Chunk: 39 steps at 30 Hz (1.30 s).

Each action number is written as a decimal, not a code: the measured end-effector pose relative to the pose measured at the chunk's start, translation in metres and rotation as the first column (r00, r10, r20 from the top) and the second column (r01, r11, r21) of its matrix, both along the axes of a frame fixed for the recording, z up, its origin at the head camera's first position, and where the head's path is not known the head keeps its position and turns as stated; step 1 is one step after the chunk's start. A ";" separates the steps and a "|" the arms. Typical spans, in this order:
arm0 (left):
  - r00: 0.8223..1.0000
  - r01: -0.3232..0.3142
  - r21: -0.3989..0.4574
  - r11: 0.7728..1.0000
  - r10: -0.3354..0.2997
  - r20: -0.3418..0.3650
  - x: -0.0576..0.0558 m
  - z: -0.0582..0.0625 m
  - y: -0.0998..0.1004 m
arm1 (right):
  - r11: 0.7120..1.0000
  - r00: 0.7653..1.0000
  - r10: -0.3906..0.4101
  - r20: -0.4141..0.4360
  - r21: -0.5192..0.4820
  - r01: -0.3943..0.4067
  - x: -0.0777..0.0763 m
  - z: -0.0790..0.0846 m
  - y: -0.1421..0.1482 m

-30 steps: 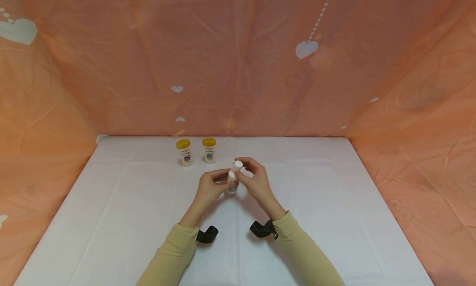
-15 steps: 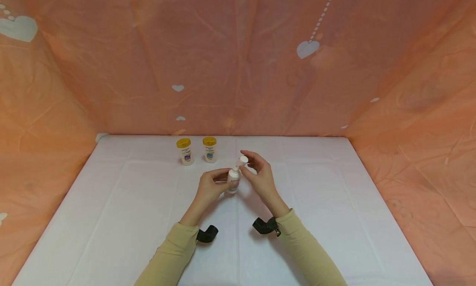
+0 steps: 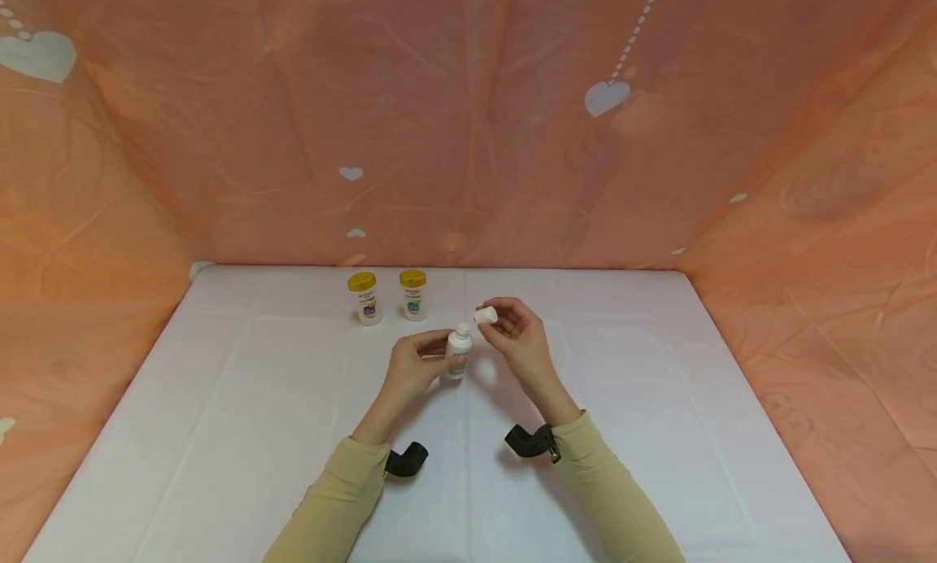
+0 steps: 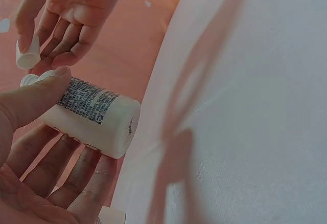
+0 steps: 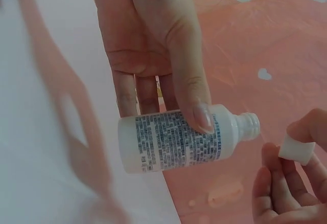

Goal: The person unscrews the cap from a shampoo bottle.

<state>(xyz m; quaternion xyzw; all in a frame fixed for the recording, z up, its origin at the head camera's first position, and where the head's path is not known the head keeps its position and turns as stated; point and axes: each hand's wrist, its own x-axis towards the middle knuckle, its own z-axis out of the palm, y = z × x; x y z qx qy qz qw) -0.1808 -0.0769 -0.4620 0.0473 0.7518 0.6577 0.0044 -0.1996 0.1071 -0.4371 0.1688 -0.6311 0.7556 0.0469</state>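
Note:
My left hand (image 3: 417, 369) grips a small white bottle (image 3: 459, 350) by its body, thumb across the printed label. The bottle (image 5: 176, 139) has a bare threaded neck, seen in the right wrist view. Its white cap (image 3: 486, 315) is pinched between the thumb and fingers of my right hand (image 3: 521, 340), just beyond and to the right of the neck. Cap and neck are apart. In the left wrist view the cap (image 4: 28, 55) is tilted, and the right hand's other fingers are loosely bent.
Two white jars with yellow lids, a left jar (image 3: 366, 301) and a right jar (image 3: 413, 296), stand upright towards the back of the white-covered table (image 3: 241, 433). An orange curtain (image 3: 468, 124) with white hearts encloses the back and sides.
The cap has come off the bottle's neck. My right hand has moved it to the right and tipped it. The left hand and bottle stay nearly in place.

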 end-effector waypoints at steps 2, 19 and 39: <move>1.000 -0.004 -0.012 1.000 0.004 0.003 0.000 0.001 0.000 | 1.000 1.000 0.008 0.013 -0.007 -0.008 0.000 0.001 0.001; 1.000 0.009 0.021 1.000 -0.009 -0.017 -0.009 0.007 0.003 | 0.995 0.995 -0.082 0.056 0.060 0.078 -0.007 -0.001 0.016; 0.999 0.015 -0.015 1.000 -0.016 -0.037 -0.032 -0.005 0.014 | 0.968 0.965 -0.154 0.213 0.229 0.104 -0.028 -0.023 0.041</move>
